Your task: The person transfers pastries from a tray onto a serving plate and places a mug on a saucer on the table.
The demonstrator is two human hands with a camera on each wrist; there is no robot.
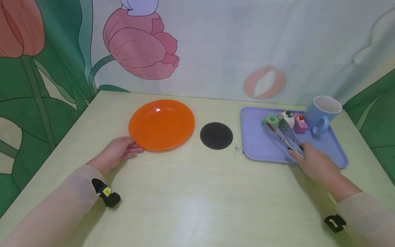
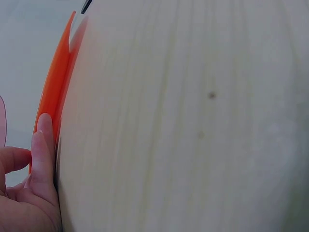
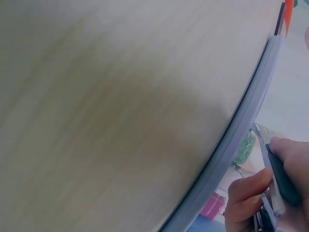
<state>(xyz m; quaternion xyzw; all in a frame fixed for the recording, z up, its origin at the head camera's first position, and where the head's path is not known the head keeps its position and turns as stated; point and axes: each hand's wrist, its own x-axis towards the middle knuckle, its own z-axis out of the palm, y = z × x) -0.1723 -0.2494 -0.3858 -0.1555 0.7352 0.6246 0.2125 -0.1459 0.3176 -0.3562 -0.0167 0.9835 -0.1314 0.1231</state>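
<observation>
My left hand (image 1: 121, 152) pinches the near-left rim of an orange plate (image 1: 162, 125), thumb at the edge and fingers underneath. In the left wrist view the plate (image 2: 52, 89) shows edge-on beside the fingers. My right hand (image 1: 318, 163) grips metal cutlery over the near side of a lavender tray (image 1: 262, 147). One piece is a fork (image 1: 288, 130); the kind of the slim piece beside it is unclear. In the right wrist view a dark handle (image 3: 283, 178) lies between thumb and fingers. Under and beyond the cutlery are a green ring-shaped piece (image 1: 272, 119), a white cake (image 1: 287, 118) and a pink cake (image 1: 300, 124).
A light blue mug (image 1: 322, 111) stands on the tray's far right. Between plate and tray lies a round black coaster (image 1: 216, 136) on the pale wooden table (image 1: 197, 192). A curtain (image 1: 210, 51) with printed flowers hangs behind the table's far edge.
</observation>
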